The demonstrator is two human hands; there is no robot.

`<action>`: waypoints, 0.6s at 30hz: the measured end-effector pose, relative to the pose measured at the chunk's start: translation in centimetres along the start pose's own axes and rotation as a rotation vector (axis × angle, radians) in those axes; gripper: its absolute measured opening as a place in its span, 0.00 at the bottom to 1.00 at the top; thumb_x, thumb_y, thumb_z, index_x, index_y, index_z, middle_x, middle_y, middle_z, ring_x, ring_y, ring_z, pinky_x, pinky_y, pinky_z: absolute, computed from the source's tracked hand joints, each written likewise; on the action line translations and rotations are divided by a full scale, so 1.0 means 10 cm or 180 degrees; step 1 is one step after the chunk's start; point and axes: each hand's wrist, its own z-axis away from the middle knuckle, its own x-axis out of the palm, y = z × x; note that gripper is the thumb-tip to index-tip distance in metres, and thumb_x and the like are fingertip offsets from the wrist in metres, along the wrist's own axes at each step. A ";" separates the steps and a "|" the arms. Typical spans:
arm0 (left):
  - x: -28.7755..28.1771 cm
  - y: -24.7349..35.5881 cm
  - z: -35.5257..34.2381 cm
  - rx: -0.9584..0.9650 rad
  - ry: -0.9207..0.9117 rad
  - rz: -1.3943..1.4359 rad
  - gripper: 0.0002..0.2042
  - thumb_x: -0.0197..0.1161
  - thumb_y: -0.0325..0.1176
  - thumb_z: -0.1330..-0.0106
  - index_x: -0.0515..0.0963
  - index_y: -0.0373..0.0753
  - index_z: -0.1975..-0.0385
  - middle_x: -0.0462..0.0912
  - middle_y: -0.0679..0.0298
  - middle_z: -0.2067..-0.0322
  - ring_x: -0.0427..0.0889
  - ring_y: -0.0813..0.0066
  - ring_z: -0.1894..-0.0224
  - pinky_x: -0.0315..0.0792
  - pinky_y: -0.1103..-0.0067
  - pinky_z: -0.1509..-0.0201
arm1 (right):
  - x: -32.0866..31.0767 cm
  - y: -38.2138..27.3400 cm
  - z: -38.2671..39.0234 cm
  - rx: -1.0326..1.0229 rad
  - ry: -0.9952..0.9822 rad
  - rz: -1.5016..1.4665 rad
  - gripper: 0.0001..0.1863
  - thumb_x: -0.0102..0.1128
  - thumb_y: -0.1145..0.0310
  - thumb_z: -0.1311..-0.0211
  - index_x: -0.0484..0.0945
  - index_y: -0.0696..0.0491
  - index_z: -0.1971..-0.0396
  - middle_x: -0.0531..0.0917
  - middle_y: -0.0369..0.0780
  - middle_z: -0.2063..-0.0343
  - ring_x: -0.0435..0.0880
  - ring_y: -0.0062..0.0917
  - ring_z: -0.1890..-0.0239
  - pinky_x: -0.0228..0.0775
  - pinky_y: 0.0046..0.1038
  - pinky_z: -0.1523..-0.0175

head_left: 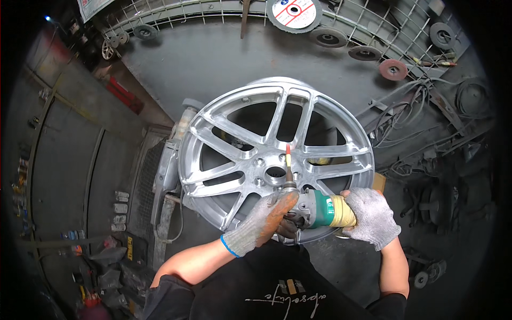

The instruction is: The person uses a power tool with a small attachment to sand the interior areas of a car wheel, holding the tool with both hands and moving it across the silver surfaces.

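Note:
A bare silver alloy wheel (266, 122) with paired spokes lies face up in front of me. Over its near side I hold a green angle grinder (321, 209) whose body is partly wrapped in yellow tape. A slim bit (288, 160) with a red and yellow tip sticks out from the grinder's head over the wheel's hub; whether it touches the metal I cannot tell. My left hand (269, 218), in a grey work glove stained orange-brown, closes around the grinder's head. My gloved right hand (372, 216) wraps round the rear of its body.
Beside the wheel's left rim stands a grey metal machine arm (169, 165). A wire rack (181, 13) along the back carries several grinding discs, including a large white-faced disc (294, 13) and a reddish disc (393, 69). Tangled cables (408, 114) hang at the right.

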 end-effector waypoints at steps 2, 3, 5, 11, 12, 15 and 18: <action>0.04 -0.03 -0.02 0.0009 0.0037 -0.0035 0.20 0.58 0.52 0.27 0.74 0.40 0.53 0.76 0.69 0.72 0.71 0.84 0.78 0.68 0.84 0.76 | -0.04 0.00 0.00 -0.0012 -0.0017 0.0037 0.40 0.78 0.60 0.72 0.80 0.52 0.49 0.84 0.41 0.58 0.84 0.38 0.54 0.72 0.39 0.46; 0.04 -0.05 -0.03 0.0008 0.0081 -0.0064 0.21 0.59 0.53 0.27 0.74 0.39 0.53 0.77 0.68 0.72 0.71 0.84 0.77 0.67 0.85 0.77 | -0.06 -0.01 0.01 0.0006 0.0007 0.0079 0.40 0.78 0.60 0.72 0.80 0.52 0.48 0.84 0.41 0.58 0.84 0.38 0.53 0.72 0.39 0.46; 0.02 -0.05 -0.04 0.0036 0.0071 -0.0062 0.21 0.59 0.53 0.27 0.74 0.39 0.53 0.77 0.68 0.72 0.72 0.83 0.78 0.66 0.85 0.78 | -0.06 -0.02 0.00 0.0025 0.0029 0.0124 0.40 0.78 0.60 0.72 0.80 0.52 0.48 0.84 0.41 0.58 0.84 0.38 0.53 0.72 0.39 0.46; -0.10 0.14 0.04 0.0087 0.0147 -0.0073 0.22 0.58 0.54 0.28 0.73 0.38 0.54 0.78 0.65 0.72 0.71 0.82 0.80 0.63 0.86 0.81 | 0.12 -0.03 -0.06 -0.0003 0.0055 -0.0016 0.40 0.78 0.60 0.70 0.79 0.52 0.47 0.84 0.42 0.57 0.84 0.38 0.53 0.72 0.39 0.45; -0.17 0.15 0.04 0.0046 -0.0005 0.0040 0.22 0.58 0.54 0.28 0.73 0.38 0.54 0.78 0.65 0.72 0.72 0.82 0.80 0.62 0.86 0.81 | 0.11 -0.05 -0.10 0.0018 0.0003 -0.0081 0.39 0.77 0.60 0.69 0.79 0.52 0.47 0.84 0.42 0.57 0.84 0.38 0.53 0.72 0.39 0.45; -0.18 0.14 0.01 0.0039 -0.0079 0.0212 0.21 0.58 0.55 0.28 0.72 0.40 0.53 0.75 0.67 0.73 0.69 0.83 0.81 0.59 0.87 0.81 | 0.08 -0.05 -0.11 0.0086 -0.0091 -0.0187 0.39 0.77 0.59 0.68 0.79 0.51 0.47 0.84 0.41 0.57 0.84 0.38 0.52 0.72 0.40 0.45; -0.12 0.16 -0.05 -0.0007 -0.0291 0.0384 0.21 0.58 0.55 0.27 0.72 0.42 0.53 0.74 0.68 0.74 0.69 0.83 0.81 0.59 0.86 0.81 | 0.00 -0.06 -0.10 0.0184 -0.0169 -0.0219 0.39 0.77 0.58 0.67 0.79 0.51 0.47 0.84 0.41 0.57 0.84 0.37 0.52 0.72 0.40 0.44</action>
